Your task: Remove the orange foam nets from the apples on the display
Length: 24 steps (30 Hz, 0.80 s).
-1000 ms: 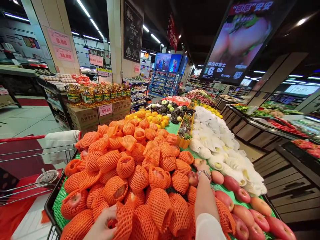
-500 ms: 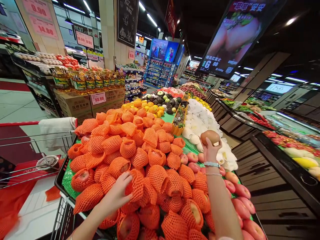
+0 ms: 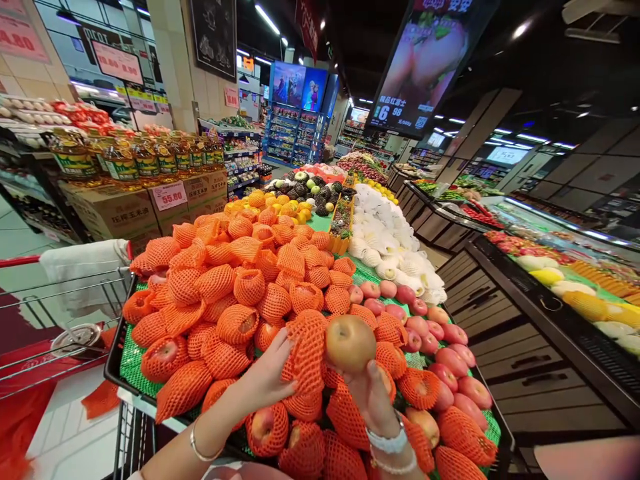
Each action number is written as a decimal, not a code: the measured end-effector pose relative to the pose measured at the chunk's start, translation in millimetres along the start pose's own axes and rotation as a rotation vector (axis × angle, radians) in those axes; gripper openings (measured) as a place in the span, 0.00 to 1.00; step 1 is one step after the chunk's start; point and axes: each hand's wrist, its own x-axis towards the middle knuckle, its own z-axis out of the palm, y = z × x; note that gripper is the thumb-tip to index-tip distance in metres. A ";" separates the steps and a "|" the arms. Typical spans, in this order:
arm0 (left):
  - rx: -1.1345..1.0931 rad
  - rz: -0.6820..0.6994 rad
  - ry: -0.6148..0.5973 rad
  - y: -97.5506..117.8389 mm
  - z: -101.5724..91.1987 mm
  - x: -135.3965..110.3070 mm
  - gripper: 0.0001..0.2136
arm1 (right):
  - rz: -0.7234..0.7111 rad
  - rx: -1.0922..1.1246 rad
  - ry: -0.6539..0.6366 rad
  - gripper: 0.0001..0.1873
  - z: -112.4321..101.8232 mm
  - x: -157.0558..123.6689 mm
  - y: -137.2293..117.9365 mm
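My right hand (image 3: 371, 393) holds a bare yellowish-brown apple (image 3: 350, 343) up over the fruit stand, fingers closed under it. My left hand (image 3: 267, 375) grips an empty orange foam net sleeve (image 3: 306, 352) right beside the apple, touching it. Below both hands lies a heap of apples in orange net sleeves (image 3: 235, 293) on a green mat. Bare red apples (image 3: 440, 347) lie in rows to the right of the heap.
A shopping cart (image 3: 65, 327) with a white cloth stands at the left. White-netted fruit (image 3: 390, 247), oranges (image 3: 280, 207) and avocados lie further back. Boxes with oil bottles (image 3: 135, 193) stand at the left rear; refrigerated produce counters (image 3: 550, 280) run along the right.
My right hand has lifted a bare apple from the far right of the stand and brought it back toward me. My left hand has raised a net sleeve up against it.
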 end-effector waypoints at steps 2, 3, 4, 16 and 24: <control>-0.005 -0.005 -0.020 -4.1 5.1 -0.8 0.33 | 0.079 0.019 0.006 0.33 -0.6 -8.1 15.0; -0.004 -0.009 -0.026 -5.8 6.9 -1.4 0.34 | 0.115 0.018 0.001 0.36 -0.9 -10.7 20.8; -0.002 -0.013 -0.031 -7.1 8.2 -1.9 0.35 | 0.125 0.000 0.001 0.40 -1.0 -12.5 25.4; 0.017 -0.061 -0.105 3.0 15.0 4.9 0.27 | 0.013 -0.069 0.019 0.30 16.6 -19.2 38.0; 0.024 -0.001 -0.013 7.4 23.7 11.1 0.31 | -0.134 -0.409 0.035 0.27 34.6 -24.0 20.4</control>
